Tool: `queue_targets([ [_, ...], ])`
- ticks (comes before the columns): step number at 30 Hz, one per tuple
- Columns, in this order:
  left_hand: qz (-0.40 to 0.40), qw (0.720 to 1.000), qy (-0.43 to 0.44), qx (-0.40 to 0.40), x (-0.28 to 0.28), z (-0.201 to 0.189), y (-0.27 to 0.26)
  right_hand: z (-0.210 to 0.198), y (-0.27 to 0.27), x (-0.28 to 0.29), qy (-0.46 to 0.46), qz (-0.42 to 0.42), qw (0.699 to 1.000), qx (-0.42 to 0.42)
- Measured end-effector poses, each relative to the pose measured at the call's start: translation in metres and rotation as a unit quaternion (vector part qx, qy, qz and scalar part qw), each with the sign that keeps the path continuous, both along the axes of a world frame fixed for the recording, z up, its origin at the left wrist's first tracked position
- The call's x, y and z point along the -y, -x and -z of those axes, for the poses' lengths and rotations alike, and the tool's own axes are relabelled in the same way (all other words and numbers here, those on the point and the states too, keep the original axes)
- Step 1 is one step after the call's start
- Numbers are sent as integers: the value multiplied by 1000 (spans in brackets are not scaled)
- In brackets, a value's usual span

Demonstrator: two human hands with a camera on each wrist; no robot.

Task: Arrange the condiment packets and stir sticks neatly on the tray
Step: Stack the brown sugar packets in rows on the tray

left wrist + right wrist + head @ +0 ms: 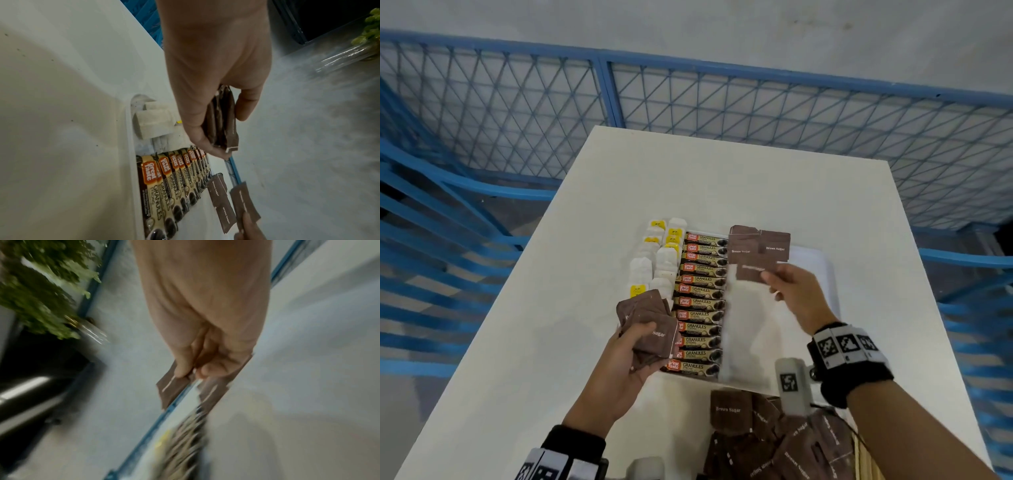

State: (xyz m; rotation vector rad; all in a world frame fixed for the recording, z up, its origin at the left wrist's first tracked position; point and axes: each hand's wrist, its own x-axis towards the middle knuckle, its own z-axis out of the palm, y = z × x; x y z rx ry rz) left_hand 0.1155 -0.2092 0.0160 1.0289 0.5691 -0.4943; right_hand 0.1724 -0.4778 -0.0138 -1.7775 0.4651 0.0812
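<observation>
A white table (619, 192) stands before blue mesh fencing (722, 99).

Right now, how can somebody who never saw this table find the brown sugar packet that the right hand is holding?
Start at the white tray on the white table. Beside its row of coffee granule sticks lie two brown sugar packets. Just nearer, the right hand pinches one brown sugar packet, the only one lifted.

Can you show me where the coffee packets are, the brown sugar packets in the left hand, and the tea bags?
coffee packets (700, 301), head view, middle of the row.
brown sugar packets (650, 325), head view, top packet's face; left hand (619, 373) grips them.
tea bags (659, 260), head view, a white bag.
</observation>
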Motion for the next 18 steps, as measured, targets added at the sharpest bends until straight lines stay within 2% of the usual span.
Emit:
queue_targets([
  [2, 0, 1000, -6, 5, 1, 1, 0, 11, -13, 21, 50, 53, 997, -7],
  [5, 4, 1000, -11, 11, 3, 1, -2, 21, -29, 42, 89, 87, 992, -9],
  [9, 13, 999, -19, 23, 2, 3, -2, 30, -46, 52, 142, 83, 986, -39],
  [15, 19, 999, -12, 37, 1, 3, -2, 33, -56, 45, 162, 73, 982, -61],
  [18, 17, 999, -12, 34, 1, 4, -2, 38, -59, 41, 173, 94, 978, -61],
])
